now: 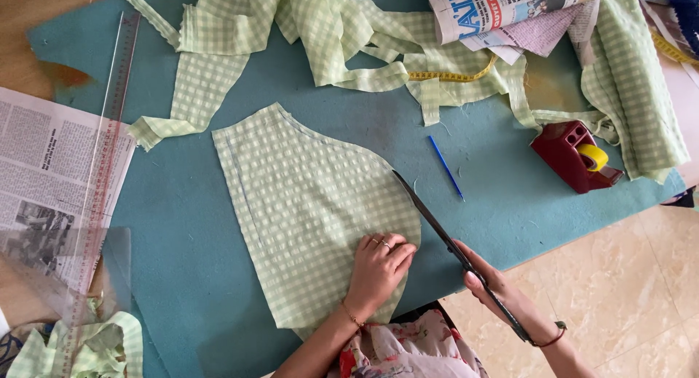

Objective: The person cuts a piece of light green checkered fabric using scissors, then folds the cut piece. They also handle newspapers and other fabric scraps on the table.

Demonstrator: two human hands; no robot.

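Head view, looking down on a teal work mat (182, 225): at the far left a sheet of newspaper (44, 189) lies under a long clear ruler (109, 130), and a heap of green checked offcuts (95, 349) sits at the near left corner. Next comes the piece being worked, a green gingham panel (298, 203) lying flat in the middle of the mat, its curved right edge already cut clean, with a faint blue line along its left side. The left hand (378, 269) rests palm down on the panel's lower right part, fingers pressed together, pinning the cloth. Just beside it, long dark scissors (444, 240) run up along the curved edge; the blades look nearly closed, their tip at the top of the curve. The right hand (495, 287) grips the handles, fingers curled round them. By my reckoning the outline is mostly cut, and only the trimming near the lower edge may remain. Further right lie a blue pen (445, 167), a yellow tape measure (451, 77), more gingham strips (342, 36), a folded newspaper (502, 7) and a red tape dispenser (575, 156).
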